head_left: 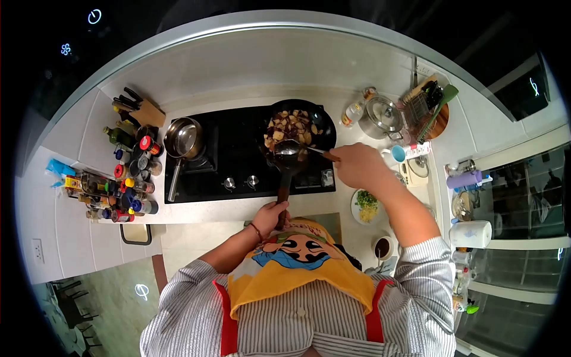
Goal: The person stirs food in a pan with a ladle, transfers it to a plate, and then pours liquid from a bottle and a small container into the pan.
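My left hand point(267, 218) is wrapped round the handle point(284, 187) of a black wok point(325, 135), which sits on the right side of the stove. My right hand point(358, 166) grips a metal ladle point(288, 146) by its brown handle end, from the right of the wok. The ladle's rounded head lies at the near side of the wok, against the food. Browned sliced pieces point(290, 126), mixed with darker bits, fill the wok's far and left part. Below my right forearm stands a plate point(360, 218) of chopped green and pale yellow pieces.
A steel saucepan point(183, 138) stands on the left of the black stove point(235, 143). Seasoning bottles point(134, 172) and a knife block point(147, 113) crowd the left counter. A lidded pot point(380, 118) is at the back right. A cup of dark liquid point(382, 248) stands near my right side.
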Demonstrator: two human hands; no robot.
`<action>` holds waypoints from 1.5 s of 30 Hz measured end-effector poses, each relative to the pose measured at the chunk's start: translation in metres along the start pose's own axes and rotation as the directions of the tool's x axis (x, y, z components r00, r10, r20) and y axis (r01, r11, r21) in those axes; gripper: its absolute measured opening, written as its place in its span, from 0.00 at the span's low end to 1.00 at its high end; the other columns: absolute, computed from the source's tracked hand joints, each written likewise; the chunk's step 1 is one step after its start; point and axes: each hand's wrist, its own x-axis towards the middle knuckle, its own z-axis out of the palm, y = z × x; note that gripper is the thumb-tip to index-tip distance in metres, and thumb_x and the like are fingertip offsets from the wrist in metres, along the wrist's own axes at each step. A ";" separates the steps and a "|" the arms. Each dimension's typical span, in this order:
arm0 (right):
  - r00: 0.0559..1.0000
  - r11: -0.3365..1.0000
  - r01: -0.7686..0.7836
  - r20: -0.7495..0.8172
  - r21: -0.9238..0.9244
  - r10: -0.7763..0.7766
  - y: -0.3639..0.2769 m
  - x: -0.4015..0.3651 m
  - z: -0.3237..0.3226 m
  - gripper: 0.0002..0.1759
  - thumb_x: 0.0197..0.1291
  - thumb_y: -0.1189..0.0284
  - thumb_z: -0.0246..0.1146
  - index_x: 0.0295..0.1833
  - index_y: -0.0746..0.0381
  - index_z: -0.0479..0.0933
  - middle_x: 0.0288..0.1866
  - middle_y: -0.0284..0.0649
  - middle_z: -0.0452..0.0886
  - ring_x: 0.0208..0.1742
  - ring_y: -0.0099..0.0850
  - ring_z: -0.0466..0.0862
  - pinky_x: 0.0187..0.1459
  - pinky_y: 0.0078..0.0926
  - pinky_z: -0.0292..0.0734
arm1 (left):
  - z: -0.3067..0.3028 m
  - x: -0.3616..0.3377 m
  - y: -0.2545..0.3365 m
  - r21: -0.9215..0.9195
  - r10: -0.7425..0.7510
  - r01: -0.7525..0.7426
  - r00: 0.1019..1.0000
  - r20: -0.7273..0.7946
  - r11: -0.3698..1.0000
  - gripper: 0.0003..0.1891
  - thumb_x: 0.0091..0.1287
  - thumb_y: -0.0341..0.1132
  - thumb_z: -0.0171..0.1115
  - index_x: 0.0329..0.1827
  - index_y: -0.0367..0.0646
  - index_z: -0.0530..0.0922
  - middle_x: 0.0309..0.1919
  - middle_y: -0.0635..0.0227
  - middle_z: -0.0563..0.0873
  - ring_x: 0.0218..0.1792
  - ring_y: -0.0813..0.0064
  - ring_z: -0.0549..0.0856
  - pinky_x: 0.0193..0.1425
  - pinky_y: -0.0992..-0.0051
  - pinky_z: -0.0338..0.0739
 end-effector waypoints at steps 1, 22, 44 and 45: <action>1.000 1.000 -0.003 -0.012 -0.001 0.003 0.000 -0.008 -0.014 0.17 0.67 0.68 0.58 0.58 0.51 0.85 0.43 0.46 0.88 0.48 0.49 0.87 0.49 0.48 0.82 | -0.001 0.002 -0.001 -0.011 0.011 -0.011 1.000 0.017 1.000 0.16 0.79 0.44 0.59 0.58 0.41 0.79 0.34 0.66 0.84 0.31 0.72 0.84 0.34 0.70 0.81; 0.998 0.993 -0.054 -0.030 0.105 0.057 -0.003 0.078 0.009 0.17 0.70 0.64 0.55 0.57 0.56 0.84 0.51 0.48 0.88 0.52 0.50 0.87 0.54 0.47 0.82 | -0.001 -0.001 -0.006 -0.034 0.049 -0.049 0.999 0.009 0.998 0.14 0.78 0.43 0.60 0.51 0.40 0.79 0.32 0.65 0.85 0.29 0.72 0.85 0.34 0.71 0.82; 0.982 0.993 0.086 -0.176 0.075 -0.072 0.023 0.039 0.063 0.25 0.65 0.70 0.60 0.68 0.51 0.80 0.42 0.52 0.88 0.46 0.52 0.88 0.50 0.49 0.83 | 0.000 -0.004 -0.005 -0.031 0.058 -0.058 0.998 0.008 0.998 0.15 0.77 0.44 0.62 0.51 0.40 0.80 0.32 0.65 0.85 0.29 0.72 0.85 0.33 0.72 0.81; 0.983 0.994 0.083 -0.172 0.074 -0.069 0.019 0.022 0.043 0.25 0.65 0.70 0.60 0.68 0.51 0.80 0.42 0.52 0.88 0.46 0.52 0.88 0.50 0.49 0.83 | 0.000 -0.004 -0.006 -0.033 0.054 -0.054 0.998 0.010 0.998 0.15 0.77 0.44 0.62 0.51 0.40 0.80 0.32 0.65 0.85 0.29 0.72 0.85 0.33 0.72 0.81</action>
